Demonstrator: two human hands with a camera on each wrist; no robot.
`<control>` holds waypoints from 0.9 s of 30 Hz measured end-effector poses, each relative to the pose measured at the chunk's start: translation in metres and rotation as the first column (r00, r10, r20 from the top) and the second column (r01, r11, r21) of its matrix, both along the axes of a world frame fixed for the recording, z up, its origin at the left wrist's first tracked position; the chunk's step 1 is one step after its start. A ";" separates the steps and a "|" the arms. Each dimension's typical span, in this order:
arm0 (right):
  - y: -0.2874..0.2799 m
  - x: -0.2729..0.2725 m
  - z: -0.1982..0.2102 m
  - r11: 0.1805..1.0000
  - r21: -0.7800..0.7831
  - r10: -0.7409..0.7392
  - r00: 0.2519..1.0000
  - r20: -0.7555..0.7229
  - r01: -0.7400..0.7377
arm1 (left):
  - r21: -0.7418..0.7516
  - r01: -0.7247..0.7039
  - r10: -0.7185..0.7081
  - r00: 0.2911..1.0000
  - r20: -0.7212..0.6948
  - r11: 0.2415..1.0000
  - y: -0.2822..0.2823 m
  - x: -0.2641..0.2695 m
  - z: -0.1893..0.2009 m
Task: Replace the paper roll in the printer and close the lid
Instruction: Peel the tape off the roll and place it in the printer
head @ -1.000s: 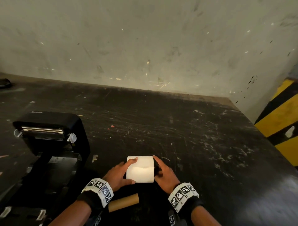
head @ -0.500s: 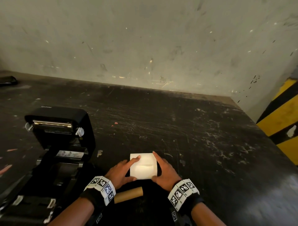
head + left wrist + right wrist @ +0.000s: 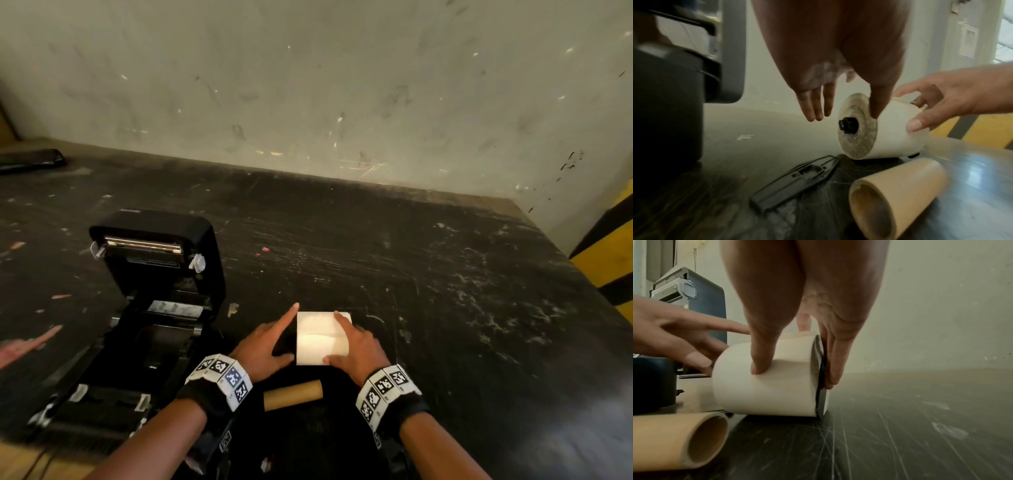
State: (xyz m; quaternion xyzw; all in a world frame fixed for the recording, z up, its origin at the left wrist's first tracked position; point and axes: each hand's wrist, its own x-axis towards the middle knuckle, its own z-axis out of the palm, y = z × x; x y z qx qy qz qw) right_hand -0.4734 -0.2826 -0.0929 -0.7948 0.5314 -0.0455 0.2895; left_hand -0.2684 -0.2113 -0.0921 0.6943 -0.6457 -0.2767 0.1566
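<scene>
Two hands flank white cylindrical paper roll (image 3: 322, 337) lower centre on black table (image 3: 445, 291): right hand (image 3: 356, 346) grips it, left hand (image 3: 265, 349) open-fingered at its end. Likely light, stiff, rollable; hold both ends.

— What's the room giving us?
— A scuffed pale wall (image 3: 325, 78) behind a scratched black table (image 3: 428, 274).
— And off right?
— A yellow-and-black striped post (image 3: 609, 260); glare shines on the table's near corner.
</scene>
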 end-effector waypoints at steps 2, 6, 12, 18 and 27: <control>0.000 0.000 0.000 1.000 -0.004 0.001 1.000 0.004 -0.001 | -0.040 -0.125 0.127 0.991 0.042 0.991 0.004 0.013 -0.001; -0.003 -0.002 0.003 1.000 0.003 0.002 1.000 0.002 -0.002 | 0.110 -0.206 0.180 0.961 0.208 0.972 0.010 0.029 -0.006; -0.003 -0.003 0.003 1.000 -0.007 0.000 1.000 -0.012 0.000 | 0.221 -0.237 0.156 0.930 0.332 0.946 0.015 0.025 -0.019; -0.002 -0.003 0.003 1.000 -0.012 -0.004 1.000 -0.025 0.004 | 0.201 -0.251 0.172 0.923 0.346 0.947 0.013 0.024 -0.030; -0.004 -0.003 0.007 1.000 -0.001 0.008 1.000 -0.020 -0.008 | 0.110 -0.321 0.309 0.944 0.113 0.941 0.006 0.033 -0.028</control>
